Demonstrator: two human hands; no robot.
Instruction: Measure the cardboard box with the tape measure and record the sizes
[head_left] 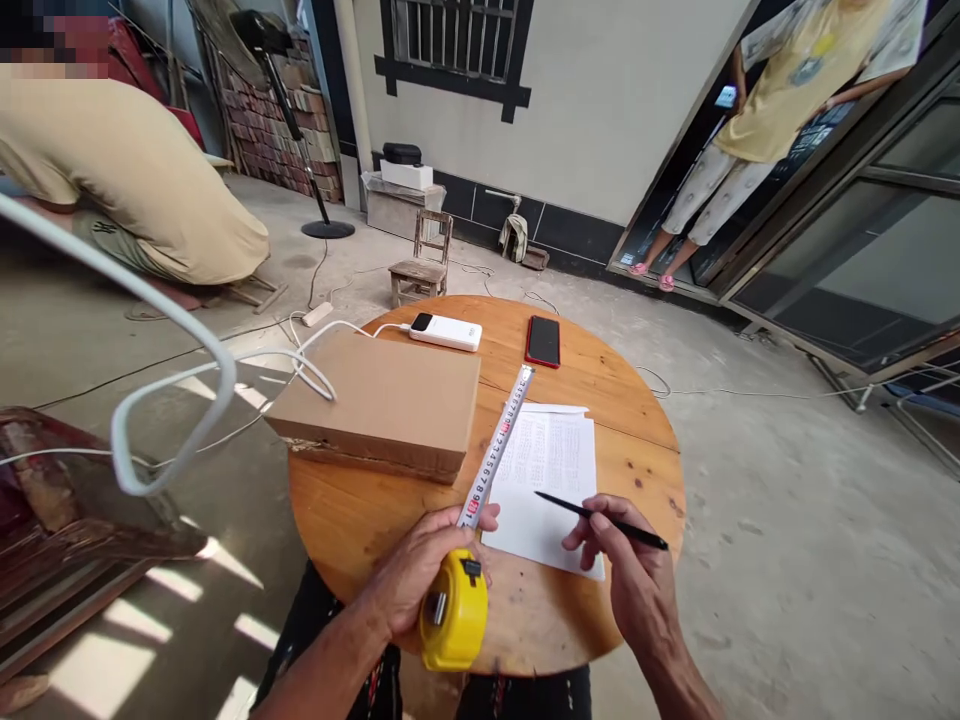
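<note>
My left hand [420,570] grips a yellow tape measure [454,612] at the near edge of a round wooden table [600,400]. Its white blade [499,445] runs out across the table beside a cardboard box [382,405], ending near a red phone [543,341]. My right hand [630,570] holds a black pen [600,518] between its fingers. The pen tip hovers over a printed sheet of paper [551,470] that lies flat to the right of the blade.
A white power bank [445,332] with a white cable [315,375] lies at the table's far edge. Behind stand a small wooden chair [422,262] and a fan stand [327,228]. A person in beige [127,180] bends at left; another person [757,130] stands in the doorway.
</note>
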